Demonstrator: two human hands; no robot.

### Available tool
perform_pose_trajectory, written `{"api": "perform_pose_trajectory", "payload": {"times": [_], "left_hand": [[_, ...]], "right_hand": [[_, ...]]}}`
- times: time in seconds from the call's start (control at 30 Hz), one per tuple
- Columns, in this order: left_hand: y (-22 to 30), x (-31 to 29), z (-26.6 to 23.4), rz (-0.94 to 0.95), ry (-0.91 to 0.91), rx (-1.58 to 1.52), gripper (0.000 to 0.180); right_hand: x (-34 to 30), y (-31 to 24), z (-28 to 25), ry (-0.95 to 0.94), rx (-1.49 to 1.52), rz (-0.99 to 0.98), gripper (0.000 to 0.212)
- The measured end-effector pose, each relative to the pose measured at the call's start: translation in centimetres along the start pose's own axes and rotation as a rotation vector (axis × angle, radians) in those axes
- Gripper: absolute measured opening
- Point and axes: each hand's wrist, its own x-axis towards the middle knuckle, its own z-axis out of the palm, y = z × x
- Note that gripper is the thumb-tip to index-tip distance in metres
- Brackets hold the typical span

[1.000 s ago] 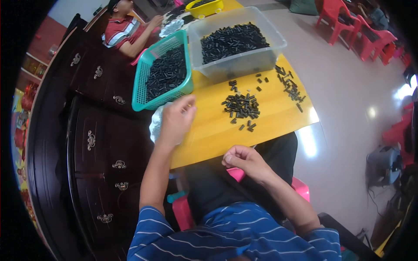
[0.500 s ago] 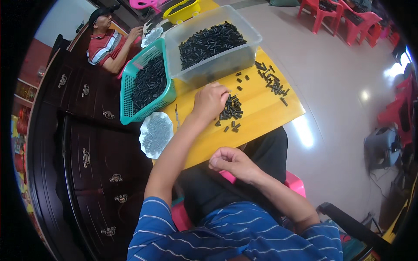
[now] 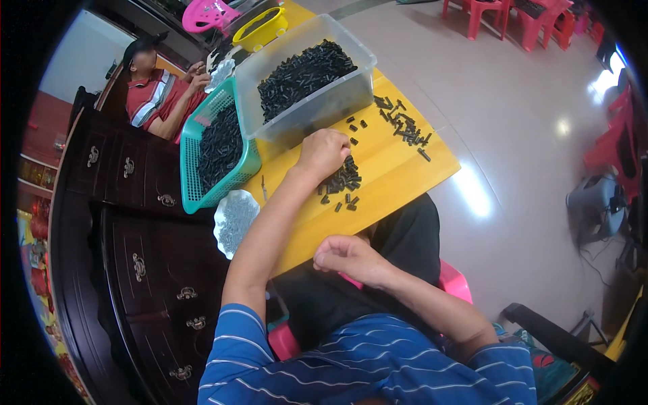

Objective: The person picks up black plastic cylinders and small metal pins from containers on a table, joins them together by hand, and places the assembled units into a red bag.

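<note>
My left hand [image 3: 324,154] reaches over the yellow table to a small pile of short black tubes [image 3: 345,177]. Its fingers are bent together at the pile's far left edge, and whatever lies between them is hidden. Nearer my body, my right hand [image 3: 352,260] hovers by the table's front edge with thumb and fingers curled closed; I cannot make out anything inside. Beside my left forearm stands a white scalloped dish [image 3: 220,214] of tiny clear pieces. More black parts [image 3: 405,125] lie scattered near the table's right edge.
Behind the pile stands a translucent bin [image 3: 297,125] of black tubes, with a green basket [image 3: 192,169] of them to its left. A thin tool [image 3: 264,187] lies near the dish. A person in a red shirt [image 3: 162,101] sits beyond. Dark drawers [image 3: 175,256] flank the left.
The view has shifted slightly, moving the table and bins leftward. My left hand stays by the pile and my right hand keeps its curl. The seated person has lowered a hand toward the other.
</note>
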Motion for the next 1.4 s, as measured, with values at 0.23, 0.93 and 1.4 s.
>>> {"api": "perform_pose_trajectory", "payload": {"times": [0.23,0.93,1.4], "left_hand": [[0.1,0.6,0.3,0.124,0.028,0.102,0.011],[0.7,-2.2,-1.0,0.247,0.014,-0.238,0.008],[1.2,-1.5,-2.5,0.179,-0.091,-0.135,0.01]], "right_hand": [[0.1,-0.2,0.2,0.001,-0.012,0.007,0.014],[0.0,-0.3,0.2,-0.002,-0.054,0.009,0.013],[-0.1,-0.6,0.1,-0.007,-0.042,-0.015,0.012]]}}
